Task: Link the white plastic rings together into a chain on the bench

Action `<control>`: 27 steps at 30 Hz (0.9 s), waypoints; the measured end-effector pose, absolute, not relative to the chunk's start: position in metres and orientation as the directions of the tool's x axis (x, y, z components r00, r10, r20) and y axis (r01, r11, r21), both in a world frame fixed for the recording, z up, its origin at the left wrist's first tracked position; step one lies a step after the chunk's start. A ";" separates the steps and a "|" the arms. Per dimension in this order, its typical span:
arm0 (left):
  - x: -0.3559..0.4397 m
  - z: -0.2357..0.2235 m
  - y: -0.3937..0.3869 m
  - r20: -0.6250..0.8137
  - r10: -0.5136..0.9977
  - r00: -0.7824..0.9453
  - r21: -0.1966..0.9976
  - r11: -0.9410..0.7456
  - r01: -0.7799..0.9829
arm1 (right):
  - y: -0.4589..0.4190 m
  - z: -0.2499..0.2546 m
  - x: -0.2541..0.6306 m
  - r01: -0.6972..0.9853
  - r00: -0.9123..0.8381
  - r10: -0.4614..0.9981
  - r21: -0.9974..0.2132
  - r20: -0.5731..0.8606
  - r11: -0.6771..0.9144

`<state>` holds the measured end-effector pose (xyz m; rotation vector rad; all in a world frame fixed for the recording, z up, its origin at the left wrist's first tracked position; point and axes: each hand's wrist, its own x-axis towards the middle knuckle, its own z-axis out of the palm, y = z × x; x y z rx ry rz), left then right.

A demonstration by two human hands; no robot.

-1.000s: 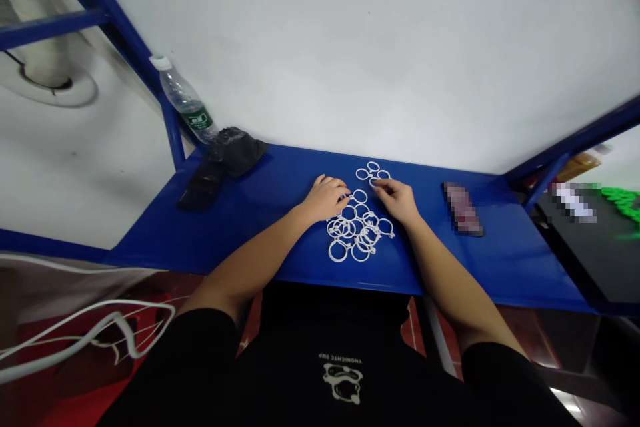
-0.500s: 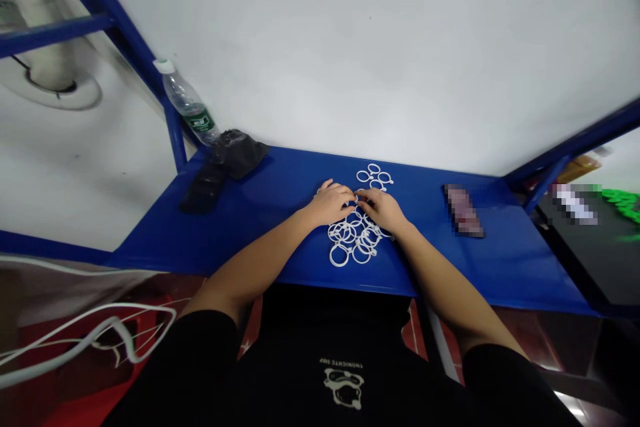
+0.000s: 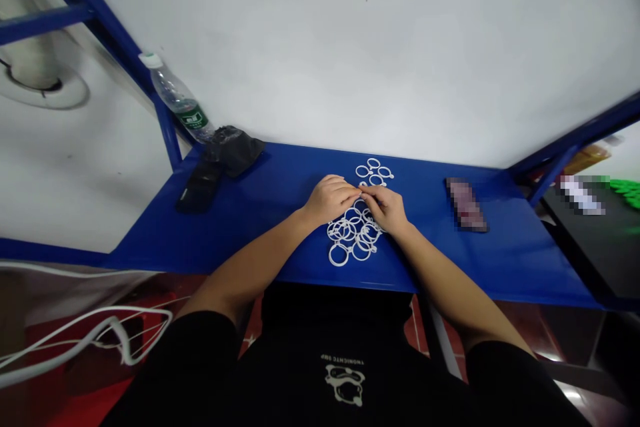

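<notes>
My left hand (image 3: 330,200) and my right hand (image 3: 386,207) meet fingertip to fingertip above the table, both with closed fingers. Between them they pinch a white curtain ring (image 3: 363,184), mostly hidden by the fingers. Below the hands lies a loose pile of white curtain rings (image 3: 339,255), overlapping one another, each with a small eyelet; the hands cover part of it. Just beyond my right hand is a smaller group of several white rings (image 3: 374,164), lying flat and close together.
The blue table (image 3: 280,180) stands against a white wall. At its left are a plastic bottle (image 3: 185,107), a black bag (image 3: 237,150) and a dark flat object (image 3: 197,190). A blurred-out phone-like object (image 3: 466,205) lies on the right. Blue frame bars rise at both sides.
My right hand has moved left and nearer, from the far group of rings to my left hand, and their fingertips now touch. The left hand has barely moved.
</notes>
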<state>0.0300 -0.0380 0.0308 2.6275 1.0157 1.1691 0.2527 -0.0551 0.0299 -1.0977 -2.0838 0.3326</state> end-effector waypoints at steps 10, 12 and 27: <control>0.033 0.030 -0.040 0.647 0.599 0.471 0.324 -0.776 0.541 | -0.063 0.033 0.247 0.566 -0.318 0.807 -0.583 0.497 0.583; 0.031 0.029 -0.038 0.605 0.638 0.477 0.349 -0.750 0.562 | -0.056 0.033 0.252 0.617 -0.333 0.806 -0.534 0.489 0.578; 0.016 0.021 -0.026 0.414 0.709 0.571 0.360 -0.704 0.613 | -0.008 0.026 0.315 0.774 -0.078 0.867 -0.518 0.492 0.364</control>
